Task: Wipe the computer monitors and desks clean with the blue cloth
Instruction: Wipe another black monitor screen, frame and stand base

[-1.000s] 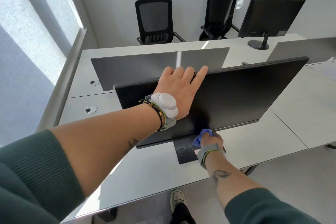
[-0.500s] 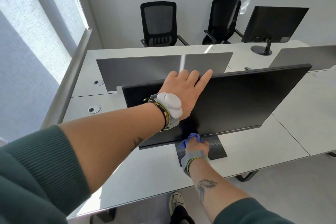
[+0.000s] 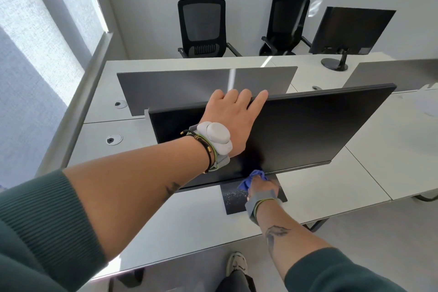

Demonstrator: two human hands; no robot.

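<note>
Blue cloth (image 3: 253, 178) sits bunched in the right hand (image 3: 262, 186), whose fingers are closed round it. It is low down at the foot of the monitor (image 3: 308, 130), just under the screen's lower edge and on the dark base plate (image 3: 233, 200). Pale specks show on the bare part of that plate to the left of the cloth. The monitor is a wide black screen, unlit, standing on the near white worktop (image 3: 189, 225).

The left hand (image 3: 233, 118) reaches across the front of the screen and grips its top edge. Its fingers are hooked over the rim with their tips out of sight behind it (the thumb cannot be seen). A pale rounded wrist device (image 3: 215, 136) is strapped to the left wrist beside a dark bracelet, and a grey band (image 3: 262, 199) circles the right wrist. Both forearms are bare below dark green sleeves.

Behind the monitor a grey divider panel (image 3: 189, 87) stands upright between this worktop and the far one. 2 round cable grommets lie in the white surface to the left: the near grommet (image 3: 114, 139) and the far grommet (image 3: 121, 104), 1 on either side of the seam.

Against the back wall stand 2 black chairs, the mesh-backed chair (image 3: 201, 26) nearer the window and the other chair (image 3: 288, 21) beside it. A far monitor (image 3: 350, 28) on a round foot shows its back. A light shoe (image 3: 237, 265) is on the floor below the worktop's near edge.
</note>
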